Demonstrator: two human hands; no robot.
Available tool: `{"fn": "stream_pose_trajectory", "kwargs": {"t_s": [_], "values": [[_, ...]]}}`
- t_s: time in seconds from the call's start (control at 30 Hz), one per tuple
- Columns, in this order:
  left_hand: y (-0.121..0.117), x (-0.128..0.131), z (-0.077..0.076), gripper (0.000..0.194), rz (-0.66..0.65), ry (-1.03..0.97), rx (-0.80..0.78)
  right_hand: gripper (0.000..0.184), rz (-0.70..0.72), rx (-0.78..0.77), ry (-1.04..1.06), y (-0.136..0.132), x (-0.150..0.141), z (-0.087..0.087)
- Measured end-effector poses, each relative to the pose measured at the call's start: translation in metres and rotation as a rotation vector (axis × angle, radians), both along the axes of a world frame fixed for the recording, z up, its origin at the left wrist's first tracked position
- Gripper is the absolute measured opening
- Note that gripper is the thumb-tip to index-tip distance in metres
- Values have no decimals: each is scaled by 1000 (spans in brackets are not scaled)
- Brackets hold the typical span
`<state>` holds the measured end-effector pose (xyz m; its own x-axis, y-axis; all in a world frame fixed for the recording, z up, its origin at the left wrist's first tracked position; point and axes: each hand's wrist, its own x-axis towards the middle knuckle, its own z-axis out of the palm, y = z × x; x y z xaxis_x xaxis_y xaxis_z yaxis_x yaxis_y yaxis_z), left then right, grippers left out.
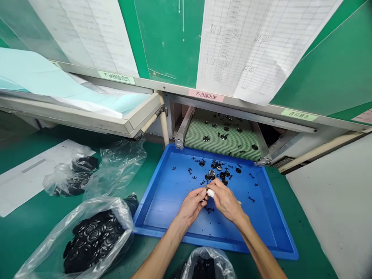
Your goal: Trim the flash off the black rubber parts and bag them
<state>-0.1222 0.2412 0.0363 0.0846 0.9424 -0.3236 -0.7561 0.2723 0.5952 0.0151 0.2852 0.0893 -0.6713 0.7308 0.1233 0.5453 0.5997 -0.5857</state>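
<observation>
My left hand (193,205) is over the blue tray (162,209), its thumb and fingers pinched together on a small dark part that is mostly hidden. Close against it, my right hand (226,198) is closed around a slim tool with a white end (210,192); the tool's kind cannot be made out. Just beyond the fingertips, several round black rings (212,173) lie loosely grouped in the tray, with small black branched scraps (208,210) scattered among and around them.
A green ribbed conveyor (221,145) carrying more rings slopes into the tray's far side. An open clear bag (122,211) of black rings stands at left, another bag (221,263) at the front edge. Papers (37,170) and a tied bag (62,180) lie far left.
</observation>
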Motion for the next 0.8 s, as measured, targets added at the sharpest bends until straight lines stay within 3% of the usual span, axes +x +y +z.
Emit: {"fn": "stream_pose_trajectory", "kwargs": {"t_s": [0.2,0.33,0.63,0.7,0.8], "values": [[0,-1,1,32,103,20,-81,43,-310,48,-22,-22,13,-18],[1,1,3,32,143,48,-78,38,-303,94,-38,-34,9,-21],[0,2,-1,35,163,183,-43,33,-307,243,-136,-34,-5,-22],[0,2,-1,34,162,259,-1,32,-336,169,-105,-34,-8,-23],[-1,3,1,33,174,360,35,29,-349,-106,-4,-26,-10,-25]]}}
